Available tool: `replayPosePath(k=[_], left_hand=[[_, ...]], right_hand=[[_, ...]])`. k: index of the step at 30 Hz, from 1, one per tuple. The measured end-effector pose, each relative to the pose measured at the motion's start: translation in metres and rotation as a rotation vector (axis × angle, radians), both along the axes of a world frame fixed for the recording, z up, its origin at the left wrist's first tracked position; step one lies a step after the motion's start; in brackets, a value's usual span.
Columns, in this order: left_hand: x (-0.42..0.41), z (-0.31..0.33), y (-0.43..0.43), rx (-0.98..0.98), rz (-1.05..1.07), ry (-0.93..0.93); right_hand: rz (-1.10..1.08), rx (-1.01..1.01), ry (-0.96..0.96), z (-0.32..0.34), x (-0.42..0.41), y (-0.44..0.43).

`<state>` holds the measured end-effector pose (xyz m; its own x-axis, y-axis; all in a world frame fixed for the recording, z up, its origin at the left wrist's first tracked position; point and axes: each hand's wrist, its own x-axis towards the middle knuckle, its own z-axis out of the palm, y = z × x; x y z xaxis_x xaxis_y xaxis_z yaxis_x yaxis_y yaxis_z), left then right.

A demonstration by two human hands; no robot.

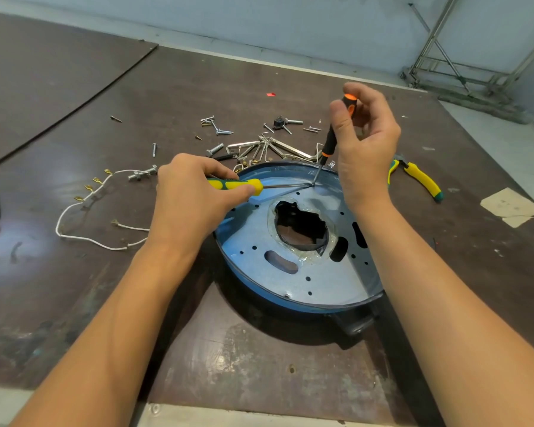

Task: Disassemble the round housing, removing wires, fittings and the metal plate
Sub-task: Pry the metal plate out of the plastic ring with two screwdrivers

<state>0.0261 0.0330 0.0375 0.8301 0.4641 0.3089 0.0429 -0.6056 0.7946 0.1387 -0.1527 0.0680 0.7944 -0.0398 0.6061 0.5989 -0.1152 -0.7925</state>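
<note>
From your head camera, your left hand [191, 192] grips a yellow screwdriver [244, 185] and your right hand [367, 143] pinches a black-and-orange screwdriver [336, 131]; both tips meet at the far edge of the metal plate [305, 272] inside the blue round housing [259, 291] on the workbench [105, 303]. White wires [84, 208] lie left.

Yellow pliers [421, 177] on brown table [74, 303] nr beige paper scrap [509, 206]; metal frame [463, 57] top rt.

Table [259, 359] — housing [259, 291], screws [217, 128], wires [57, 225], pliers [420, 175]
</note>
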Motion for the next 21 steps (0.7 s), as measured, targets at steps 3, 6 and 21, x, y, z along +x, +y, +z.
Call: replayPosePath(k=[3,6,21], left_hand=[[0.0002,0.0003,0.0008,-0.013,-0.005,0.003],[0.0011,0.0,0.0016,-0.013,-0.009,0.009],[0.0022,-0.001,0.0011,-0.002,0.014,0.004]], right_hand=[[-0.006,0.016,-0.009,-0.002,0.0034,-0.0017],[0.029,0.063,0.026,-0.003,0.0058,-0.0029],[-0.042,-0.009,-0.014,-0.0003,0.0002,-0.0011]])
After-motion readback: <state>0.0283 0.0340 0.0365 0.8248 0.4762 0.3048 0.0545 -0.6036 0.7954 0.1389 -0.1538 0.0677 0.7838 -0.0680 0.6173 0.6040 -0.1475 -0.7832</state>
